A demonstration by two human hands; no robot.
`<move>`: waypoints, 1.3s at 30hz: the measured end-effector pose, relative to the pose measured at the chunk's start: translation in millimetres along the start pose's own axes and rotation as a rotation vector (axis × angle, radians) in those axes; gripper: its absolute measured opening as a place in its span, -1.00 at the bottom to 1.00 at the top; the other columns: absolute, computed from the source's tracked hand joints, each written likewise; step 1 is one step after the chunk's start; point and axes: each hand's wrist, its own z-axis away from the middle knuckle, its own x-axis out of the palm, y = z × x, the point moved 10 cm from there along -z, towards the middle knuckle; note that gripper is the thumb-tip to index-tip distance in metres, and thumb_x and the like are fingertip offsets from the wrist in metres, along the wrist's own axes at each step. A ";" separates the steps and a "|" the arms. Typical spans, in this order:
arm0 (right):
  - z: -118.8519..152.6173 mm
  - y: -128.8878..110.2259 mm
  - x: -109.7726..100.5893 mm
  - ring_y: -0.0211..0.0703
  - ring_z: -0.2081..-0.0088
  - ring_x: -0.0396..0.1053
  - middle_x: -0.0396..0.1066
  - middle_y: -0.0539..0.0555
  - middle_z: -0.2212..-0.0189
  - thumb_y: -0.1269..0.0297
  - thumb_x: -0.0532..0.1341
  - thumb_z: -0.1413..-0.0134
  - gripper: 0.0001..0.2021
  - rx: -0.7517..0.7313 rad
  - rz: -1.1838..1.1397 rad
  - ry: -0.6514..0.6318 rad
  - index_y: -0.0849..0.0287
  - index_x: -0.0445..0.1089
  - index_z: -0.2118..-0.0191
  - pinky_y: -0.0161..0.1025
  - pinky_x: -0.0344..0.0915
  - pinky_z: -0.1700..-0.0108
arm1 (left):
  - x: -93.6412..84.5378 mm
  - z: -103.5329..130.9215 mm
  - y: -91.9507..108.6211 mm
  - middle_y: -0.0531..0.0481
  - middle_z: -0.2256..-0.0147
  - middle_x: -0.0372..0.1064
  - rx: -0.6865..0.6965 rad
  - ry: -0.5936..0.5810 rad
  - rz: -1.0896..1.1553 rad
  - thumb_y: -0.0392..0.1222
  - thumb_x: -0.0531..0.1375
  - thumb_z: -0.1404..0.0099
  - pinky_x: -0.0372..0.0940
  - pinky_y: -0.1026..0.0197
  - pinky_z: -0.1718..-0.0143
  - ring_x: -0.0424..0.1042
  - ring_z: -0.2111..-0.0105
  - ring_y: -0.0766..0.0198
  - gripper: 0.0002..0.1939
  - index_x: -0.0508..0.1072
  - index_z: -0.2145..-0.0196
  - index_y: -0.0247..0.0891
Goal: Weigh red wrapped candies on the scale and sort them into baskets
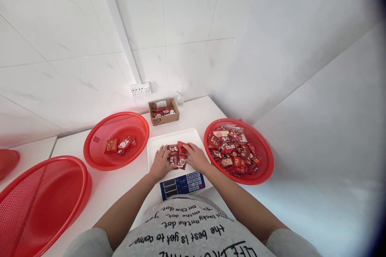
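Nearest, a blue control panel (182, 185) with pale keys and dark displays is seen. Beyond it, a small cluster of packets (173, 156) is laid on a white weighing tray (181, 135), bracketed by both hands. The left hand (161, 164) is spread wide, its fingers rested along the packets' left edge. By the right hand (196, 158), a brighter red packet (181, 147) is touched at the cluster's upper right; whether it is gripped cannot be told. The packets are flat, glossy and dark red, marked with white lettering; they are overlapped in places. Farther off, similar packets are held in a cardboard box (165, 119).
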 end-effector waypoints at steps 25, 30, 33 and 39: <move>45.7 7.1 -11.7 -0.13 0.27 0.42 0.47 0.02 0.31 0.18 0.13 -0.02 -0.74 0.181 -0.734 0.144 0.12 0.33 0.15 -0.17 0.32 0.17 | -29.1 14.0 38.8 -0.09 0.13 0.34 0.014 0.117 0.272 -0.28 0.02 -0.28 0.22 0.07 0.02 0.27 0.07 0.18 -0.79 0.34 0.13 -0.23; 70.9 93.0 -30.7 -0.21 0.38 0.43 0.45 -0.02 0.41 0.15 0.31 0.19 -0.72 0.513 -1.305 0.566 0.14 0.32 0.33 -0.26 0.39 0.31 | -12.5 3.7 17.5 -0.09 0.01 0.28 0.019 -0.037 0.018 -0.35 0.11 -0.20 0.15 0.04 -0.06 0.22 -0.01 0.13 -0.65 0.31 0.04 -0.22; 85.4 119.0 -23.7 -0.26 0.32 0.45 0.47 -0.04 0.37 0.27 0.36 0.25 -0.73 0.653 -1.673 0.688 0.11 0.33 0.34 -0.33 0.42 0.25 | -7.2 2.2 11.4 -0.11 0.05 0.31 0.000 -0.043 0.009 -0.34 0.07 -0.23 0.19 0.01 -0.01 0.27 0.04 0.12 -0.68 0.33 0.04 -0.23; 93.2 127.3 -10.2 -0.26 0.25 0.47 0.49 0.02 0.34 0.36 0.28 0.08 -0.88 0.787 -1.886 0.692 0.12 0.33 0.36 -0.37 0.45 0.23 | -12.4 6.0 -1.2 -0.08 0.12 0.37 -0.028 -0.001 0.051 -0.42 -0.02 -0.24 0.21 0.05 0.00 0.32 0.08 0.17 -0.66 0.36 0.08 -0.21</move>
